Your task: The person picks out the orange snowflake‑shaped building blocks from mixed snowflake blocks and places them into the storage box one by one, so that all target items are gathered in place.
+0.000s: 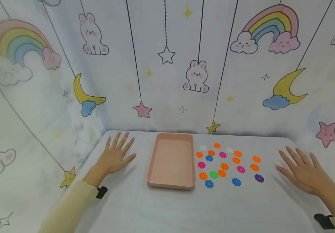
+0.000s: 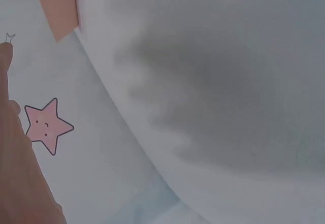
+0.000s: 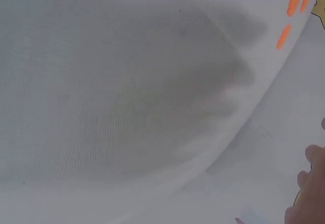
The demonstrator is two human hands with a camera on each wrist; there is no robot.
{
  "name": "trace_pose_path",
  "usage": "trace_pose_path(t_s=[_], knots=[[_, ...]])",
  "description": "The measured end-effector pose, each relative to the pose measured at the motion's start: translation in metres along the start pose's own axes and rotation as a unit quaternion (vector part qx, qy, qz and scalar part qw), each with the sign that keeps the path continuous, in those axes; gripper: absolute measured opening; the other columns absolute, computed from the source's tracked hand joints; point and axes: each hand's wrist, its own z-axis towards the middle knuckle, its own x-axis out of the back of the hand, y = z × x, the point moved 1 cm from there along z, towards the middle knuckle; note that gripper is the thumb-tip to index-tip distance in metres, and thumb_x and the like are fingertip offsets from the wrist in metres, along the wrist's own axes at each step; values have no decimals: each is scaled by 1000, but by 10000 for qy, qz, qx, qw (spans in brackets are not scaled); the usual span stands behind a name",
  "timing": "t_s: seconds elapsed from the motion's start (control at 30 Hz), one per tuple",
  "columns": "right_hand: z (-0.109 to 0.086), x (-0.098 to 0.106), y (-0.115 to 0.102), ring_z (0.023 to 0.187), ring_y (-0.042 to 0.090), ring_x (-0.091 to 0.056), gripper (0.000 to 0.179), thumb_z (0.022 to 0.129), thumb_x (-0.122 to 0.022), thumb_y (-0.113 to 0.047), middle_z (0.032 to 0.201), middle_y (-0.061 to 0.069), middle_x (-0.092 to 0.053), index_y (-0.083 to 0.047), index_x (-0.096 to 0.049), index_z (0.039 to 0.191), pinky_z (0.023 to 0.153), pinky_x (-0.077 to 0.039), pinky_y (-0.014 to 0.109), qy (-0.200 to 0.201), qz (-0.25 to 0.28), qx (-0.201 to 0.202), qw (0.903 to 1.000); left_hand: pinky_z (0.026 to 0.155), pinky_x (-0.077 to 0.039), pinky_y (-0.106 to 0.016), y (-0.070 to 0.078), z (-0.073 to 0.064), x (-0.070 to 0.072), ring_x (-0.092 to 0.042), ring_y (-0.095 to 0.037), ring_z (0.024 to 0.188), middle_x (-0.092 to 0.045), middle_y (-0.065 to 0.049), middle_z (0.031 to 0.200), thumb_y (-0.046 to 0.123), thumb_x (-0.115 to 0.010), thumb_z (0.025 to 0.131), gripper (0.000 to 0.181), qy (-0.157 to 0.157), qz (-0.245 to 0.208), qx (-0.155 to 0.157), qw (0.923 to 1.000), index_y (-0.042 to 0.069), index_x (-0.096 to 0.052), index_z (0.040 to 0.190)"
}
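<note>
My left hand (image 1: 115, 157) is spread flat over the left part of the table, fingers straight and holding nothing. To its right lies a shallow pink tray (image 1: 171, 160) with a bare bottom. My right hand (image 1: 304, 173) is likewise spread at the far right, with nothing in it. Between the tray and that hand lie several small flower-shaped discs: orange (image 1: 224, 166), blue (image 1: 236, 182), pink (image 1: 241, 169), white (image 1: 203, 148), green (image 1: 213, 174) and purple (image 1: 259, 178). In both wrist views, each hand casts a soft shadow on the white cloth.
A white cloth covers the table (image 1: 167, 210). Behind it and on the left hangs a pale curtain (image 1: 167, 87) printed with rabbits, stars, moons and rainbows. The table's far edge runs just behind the tray. Each wrist carries a black strap piece (image 1: 101, 192).
</note>
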Motion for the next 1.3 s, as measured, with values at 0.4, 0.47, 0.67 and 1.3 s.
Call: trace_pose_path(t_s=[0.4,0.47,0.67,1.3], knots=[[-3,-1,-6,152,51,7,89,103,-51,-52,166,28,-7,-15,1,165,112,31,56,71,-24,154,9999,121,-2,-70,15,-1,4,-1,-43,156,-8,-12,172,59,-43,104,75,-60,-190,-10,9998,19,-24,164],[-3,-1,-9,152,50,7,89,103,-53,-51,167,27,-8,-15,0,165,112,31,55,65,47,204,9998,121,0,-70,17,-1,3,1,-42,156,-7,-11,172,59,-44,103,76,-68,-263,-10,9996,19,-23,164],[-4,-3,-16,153,44,16,89,102,-55,-49,168,25,-7,-16,-1,165,110,32,54,52,213,307,9993,120,-2,-71,24,-2,2,2,-42,156,-9,-13,172,58,-46,103,76,-69,-385,-34,9992,19,-24,164],[4,-5,-37,151,54,-5,95,95,-69,-43,163,29,-18,-13,-11,165,114,25,57,243,907,445,9946,120,-10,-71,47,7,-6,-2,-41,156,-8,-9,172,61,-52,100,83,167,-1267,-87,9918,20,-21,165]])
